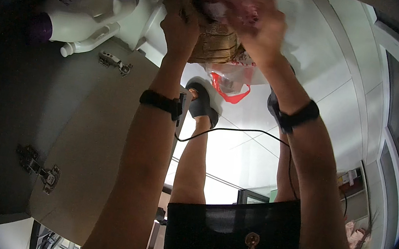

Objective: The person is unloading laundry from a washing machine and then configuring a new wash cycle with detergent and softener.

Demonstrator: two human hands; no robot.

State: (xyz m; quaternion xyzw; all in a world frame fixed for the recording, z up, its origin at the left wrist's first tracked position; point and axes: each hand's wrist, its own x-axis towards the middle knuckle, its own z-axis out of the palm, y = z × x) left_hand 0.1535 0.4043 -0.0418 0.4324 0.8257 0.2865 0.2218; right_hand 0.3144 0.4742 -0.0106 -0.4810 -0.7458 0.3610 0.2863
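Both my arms reach out to a brown, ribbed basket-like container (pixel 215 45) at the top middle. My left hand (pixel 181 27) is closed on its left edge, the fingertips partly hidden. My right hand (pixel 263 34) is closed on a pink, crumpled cloth-like bundle (pixel 243 9) over the container's opening; both are smeared by motion. I cannot make out whether the bundle is cloth or plastic. Below the container hangs or lies a clear plastic bag (pixel 234 73) with red handles (pixel 234 97). What is inside the container is hidden.
An open cabinet door (pixel 101 136) with metal hinges (pixel 114 61) stands at left. Inside the cabinet lie a white jug with a purple cap (pixel 73 25) and a smaller white bottle (pixel 91 40). A black cable (pixel 239 129) runs between my wrists. Pale floor tiles (pixel 335 100) lie beyond my feet.
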